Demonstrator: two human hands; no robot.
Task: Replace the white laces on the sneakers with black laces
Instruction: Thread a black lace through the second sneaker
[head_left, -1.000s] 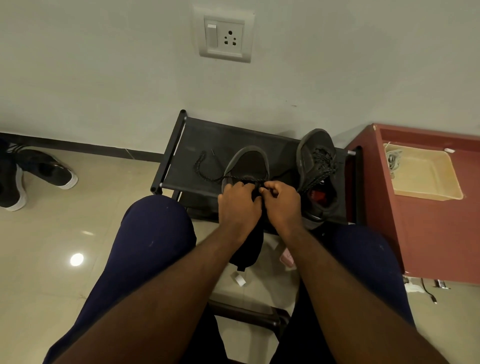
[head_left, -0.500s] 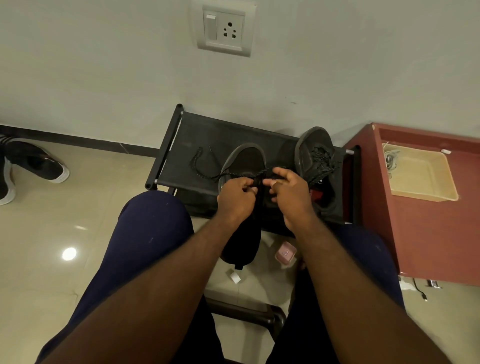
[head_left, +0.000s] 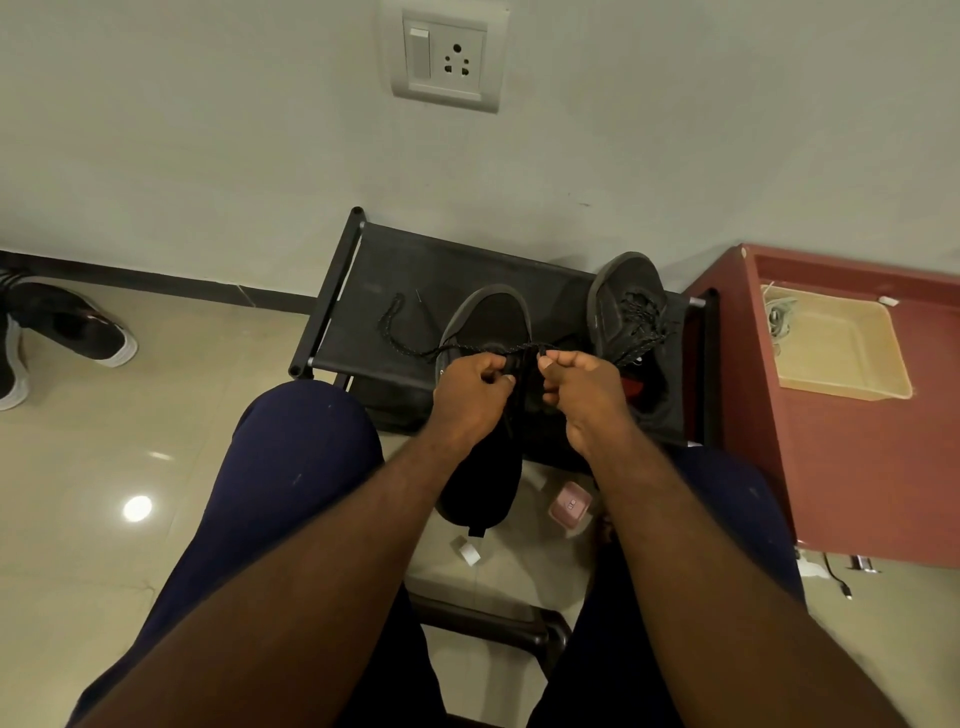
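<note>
A dark grey sneaker (head_left: 488, 322) lies toe-away on the front edge of a black fabric rack (head_left: 395, 270), its heel hanging toward me. A black speckled lace (head_left: 400, 338) runs from its eyelets out to the left across the rack. My left hand (head_left: 470, 392) pinches the lace over the sneaker's tongue. My right hand (head_left: 582, 387) pinches the lace's other end just right of it. A second dark sneaker (head_left: 623, 301) with black laces threaded in stands on the rack to the right.
A red-brown cabinet (head_left: 857, 467) stands at the right with a beige tray (head_left: 841, 343) holding white laces. A black-and-white shoe (head_left: 72, 327) lies on the floor at left. A small pink box (head_left: 569, 506) and a white scrap (head_left: 467, 551) lie between my knees.
My hands have drawn slightly apart, each with the lace in its fingers, and the right hand's fingers have closed on the lace end. The camera view has tilted a little.
</note>
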